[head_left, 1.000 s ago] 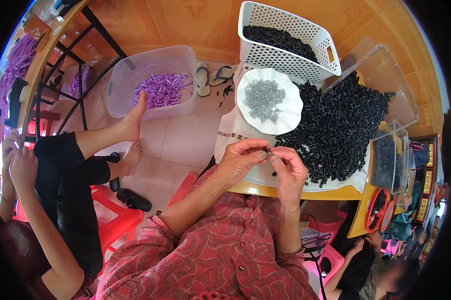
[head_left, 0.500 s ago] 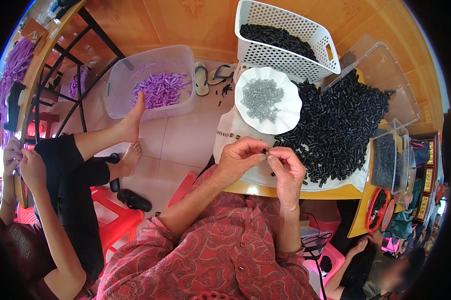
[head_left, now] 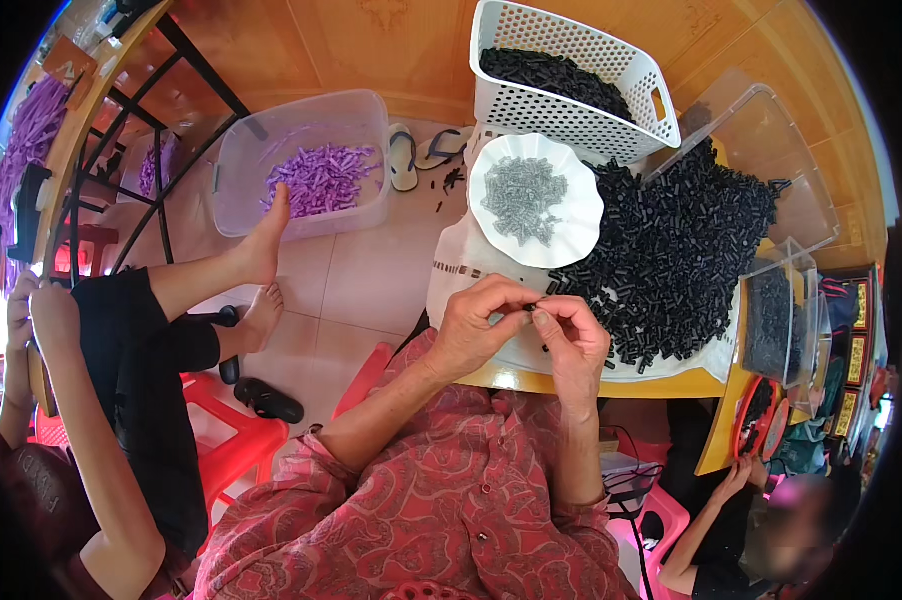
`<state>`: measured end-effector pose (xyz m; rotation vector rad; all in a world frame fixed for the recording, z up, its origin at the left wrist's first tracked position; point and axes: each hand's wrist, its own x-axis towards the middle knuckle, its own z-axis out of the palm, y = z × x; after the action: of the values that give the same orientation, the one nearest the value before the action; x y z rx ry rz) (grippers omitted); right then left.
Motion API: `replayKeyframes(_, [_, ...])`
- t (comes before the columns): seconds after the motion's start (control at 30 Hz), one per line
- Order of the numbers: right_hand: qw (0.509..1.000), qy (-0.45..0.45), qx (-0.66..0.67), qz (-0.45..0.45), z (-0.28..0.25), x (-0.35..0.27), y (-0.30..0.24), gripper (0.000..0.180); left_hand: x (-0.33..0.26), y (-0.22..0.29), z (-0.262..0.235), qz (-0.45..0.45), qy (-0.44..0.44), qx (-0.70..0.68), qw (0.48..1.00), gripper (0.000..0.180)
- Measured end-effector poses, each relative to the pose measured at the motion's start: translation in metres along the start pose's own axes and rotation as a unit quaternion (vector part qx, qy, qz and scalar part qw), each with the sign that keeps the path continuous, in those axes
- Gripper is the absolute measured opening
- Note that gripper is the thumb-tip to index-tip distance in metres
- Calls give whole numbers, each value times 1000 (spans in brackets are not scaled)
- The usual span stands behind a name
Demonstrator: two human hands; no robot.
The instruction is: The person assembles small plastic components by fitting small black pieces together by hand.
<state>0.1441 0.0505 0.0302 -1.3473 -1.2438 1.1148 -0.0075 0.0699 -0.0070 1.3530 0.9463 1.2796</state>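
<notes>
Over the near edge of the table my left hand and my right hand meet, thumbs and forefingers pinched together. Between their fingertips sits a small black tube-like piece, mostly covered by the fingers. Just beyond my hands, a white scalloped dish holds a heap of small clear pieces. To the right of the dish spreads a large pile of short black tube-like pieces, lying on a white cloth.
A white perforated basket of black pieces stands at the back. Clear bins line the right side. On the floor at left sits a translucent tub of purple pieces. One co-worker's legs reach in from the left; another person sits lower right.
My fingertips have closed further over the black piece, so less of it shows. Both co-workers' hands have shifted slightly. The dish and pile stay where they were.
</notes>
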Motion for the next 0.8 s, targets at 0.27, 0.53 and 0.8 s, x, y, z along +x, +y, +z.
replayKeyframes(0.27, [999, 4, 23, 44, 0, 2, -2, 6, 1, 3, 3, 45, 1, 51, 998, 27])
replayKeyframes(0.53, [989, 23, 113, 92, -2, 2, -3, 8, -4, -6, 2, -75, -9, -125, 989, 26])
replayKeyframes(0.8, [992, 105, 46, 56, -21, -8, -14, 7, -5, -15, -1, -183, -33, -302, 935, 25])
